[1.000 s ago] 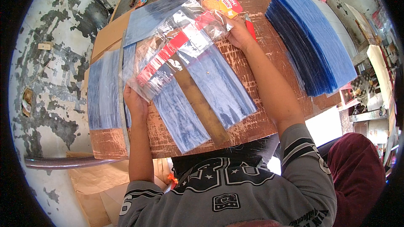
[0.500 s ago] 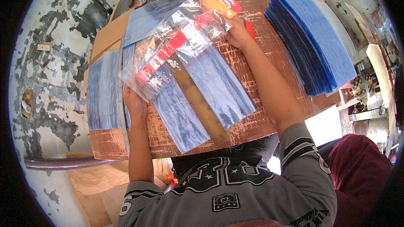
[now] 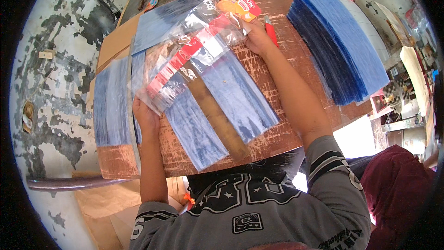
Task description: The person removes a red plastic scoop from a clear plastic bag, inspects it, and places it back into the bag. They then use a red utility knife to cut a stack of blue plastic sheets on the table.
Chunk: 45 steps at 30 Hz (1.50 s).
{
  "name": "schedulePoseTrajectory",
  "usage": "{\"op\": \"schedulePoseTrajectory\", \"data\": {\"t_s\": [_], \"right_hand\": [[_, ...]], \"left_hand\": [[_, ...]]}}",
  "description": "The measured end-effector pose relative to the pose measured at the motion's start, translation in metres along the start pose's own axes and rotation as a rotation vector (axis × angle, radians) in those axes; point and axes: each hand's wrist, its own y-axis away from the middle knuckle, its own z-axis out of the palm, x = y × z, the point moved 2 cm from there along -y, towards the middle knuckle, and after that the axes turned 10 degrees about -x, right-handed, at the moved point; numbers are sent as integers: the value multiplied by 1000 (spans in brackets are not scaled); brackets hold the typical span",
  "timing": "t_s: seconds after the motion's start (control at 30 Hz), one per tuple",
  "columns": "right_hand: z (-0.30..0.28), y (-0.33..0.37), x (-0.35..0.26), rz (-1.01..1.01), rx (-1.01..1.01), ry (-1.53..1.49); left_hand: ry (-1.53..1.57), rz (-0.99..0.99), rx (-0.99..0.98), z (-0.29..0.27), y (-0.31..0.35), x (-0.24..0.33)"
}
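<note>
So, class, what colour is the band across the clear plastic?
The band is red, best seen in the head view.

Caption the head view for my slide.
Left hand and right hand hold clear, red-banded plastic over a scuffed table.

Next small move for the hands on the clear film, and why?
Probably ease the left hand and right hand slightly apart to smooth the clear red-banded plastic film: they grip its opposite ends, and it looks creased over the blue sheets.

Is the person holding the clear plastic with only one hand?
No, the left hand holds one end of the clear plastic, the right hand the other.
</note>
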Motion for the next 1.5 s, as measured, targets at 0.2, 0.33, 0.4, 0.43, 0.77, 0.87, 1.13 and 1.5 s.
{"op": "schedulePoseTrajectory", "data": {"t_s": [0.2, 0.33, 0.4, 0.43, 0.77, 0.87, 1.13, 1.5], "right_hand": [[-3, -2, 4, 16, -18, 7], [-3, -4, 5, 14, -14, -11], [-5, -4, 7, 28, -4, -27], [-9, -5, 7, 61, 9, -21], [-5, -2, 2, 89, -11, -17], [0, -1, 2, 83, -4, -29], [-2, -1, 2, 77, -46, 1], [2, 0, 1, 44, -7, -8]], "left_hand": [[12, -7, 15, 13, 3, 10], [10, -6, 7, 20, 4, 14], [34, -12, 19, 21, 4, 14], [29, -14, 26, 21, 4, 13], [14, -7, 25, 15, 2, 9], [2, -5, 1, 6, 0, 5], [15, -1, 8, 12, 2, 8], [28, -18, 0, 9, 3, 9]]}}
